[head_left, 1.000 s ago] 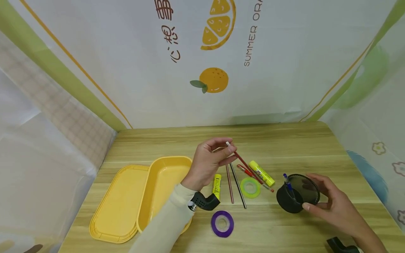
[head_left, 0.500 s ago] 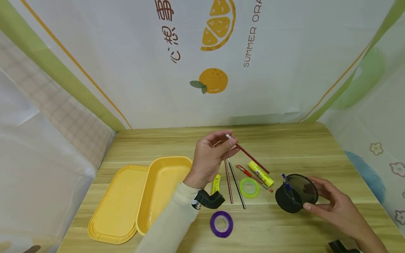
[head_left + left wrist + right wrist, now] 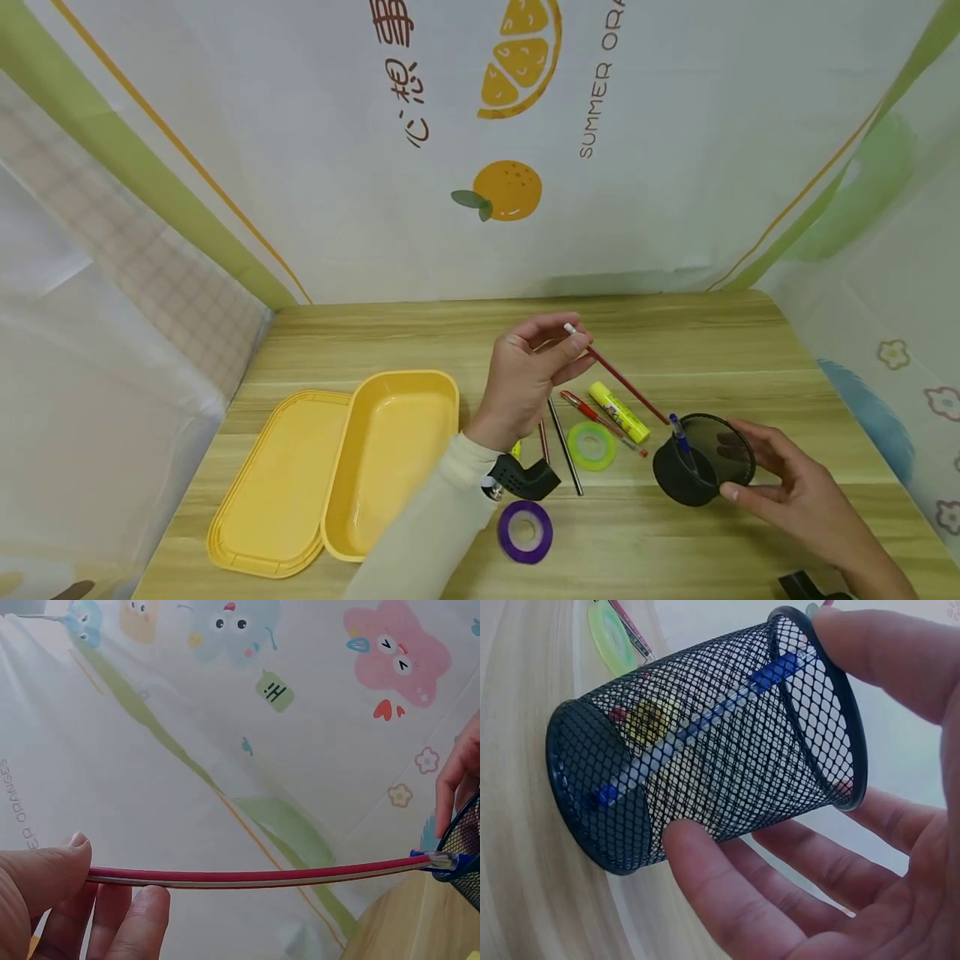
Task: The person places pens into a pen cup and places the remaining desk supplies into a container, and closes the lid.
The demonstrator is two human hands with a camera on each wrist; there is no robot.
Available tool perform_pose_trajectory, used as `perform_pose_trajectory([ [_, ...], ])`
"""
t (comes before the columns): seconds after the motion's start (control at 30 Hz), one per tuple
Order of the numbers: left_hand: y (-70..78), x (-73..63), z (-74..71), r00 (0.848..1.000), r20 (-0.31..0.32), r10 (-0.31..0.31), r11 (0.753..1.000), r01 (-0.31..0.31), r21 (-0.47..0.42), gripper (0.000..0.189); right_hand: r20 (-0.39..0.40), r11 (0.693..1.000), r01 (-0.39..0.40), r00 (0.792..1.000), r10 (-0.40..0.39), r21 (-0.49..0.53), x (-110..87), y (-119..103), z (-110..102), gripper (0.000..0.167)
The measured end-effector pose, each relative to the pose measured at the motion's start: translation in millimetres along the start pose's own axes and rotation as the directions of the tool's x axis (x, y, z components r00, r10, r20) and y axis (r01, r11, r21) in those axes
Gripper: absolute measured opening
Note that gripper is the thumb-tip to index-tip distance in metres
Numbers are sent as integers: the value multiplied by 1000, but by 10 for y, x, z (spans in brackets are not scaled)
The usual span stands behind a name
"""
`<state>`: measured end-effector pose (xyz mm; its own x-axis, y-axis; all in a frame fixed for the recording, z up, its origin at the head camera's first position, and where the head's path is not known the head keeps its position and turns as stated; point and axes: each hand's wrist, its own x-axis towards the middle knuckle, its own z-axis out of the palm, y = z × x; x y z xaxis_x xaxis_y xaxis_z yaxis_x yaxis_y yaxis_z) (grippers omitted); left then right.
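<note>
My left hand [image 3: 528, 375] pinches a red pencil [image 3: 626, 382] near its white eraser end. The pencil slants down to the right, and its far end is close to the blue pen at the rim of a black mesh pen holder [image 3: 686, 483]; whether they touch I cannot tell. In the left wrist view the pencil [image 3: 255, 877] stretches from thumb and fingers toward the pen holder. My right hand [image 3: 787, 483] grips the pen holder, thumb on one side and fingers on the other. Through the mesh in the right wrist view, a blue pen [image 3: 720, 712] leans inside.
Between the hands lie a red pen [image 3: 592, 414], a yellow glue stick [image 3: 618, 412], a green tape roll [image 3: 592, 446] and a black pencil [image 3: 564, 446]. A purple tape roll [image 3: 525, 532] is nearer. Left are a yellow box [image 3: 397, 450] and its lid [image 3: 277, 492].
My left hand lifts the red pencil off the group of items, then moves it right until its far end is by the pen holder. The right hand and pen holder hardly shift.
</note>
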<state>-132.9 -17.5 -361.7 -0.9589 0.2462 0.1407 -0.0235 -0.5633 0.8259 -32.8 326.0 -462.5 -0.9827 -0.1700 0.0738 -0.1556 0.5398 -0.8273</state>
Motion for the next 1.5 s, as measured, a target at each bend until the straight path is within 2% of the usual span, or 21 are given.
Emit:
perform_pose_trajectory([
  [0.27,-204,43,101,999,18,-40,999,40,-4,27,10,1000,-20,1000,20,15,-3,24,6,78],
  [0.5,-321,60,164,998,30,-62,998,62,19,30,1,1000,1,1000,-1,11,-8,17,10,78],
  [0.83,-521,-5,260,990,86,-114,992,110,56,33,-4,1000,-9,1000,9,16,-7,19,4,78],
  [1.03,-663,-40,302,986,113,-126,990,118,72,34,3,999,16,1000,-16,35,-7,6,15,77],
  [1.5,-928,-115,324,979,74,-190,976,180,121,32,10,996,65,998,-65,69,-10,14,12,76],
])
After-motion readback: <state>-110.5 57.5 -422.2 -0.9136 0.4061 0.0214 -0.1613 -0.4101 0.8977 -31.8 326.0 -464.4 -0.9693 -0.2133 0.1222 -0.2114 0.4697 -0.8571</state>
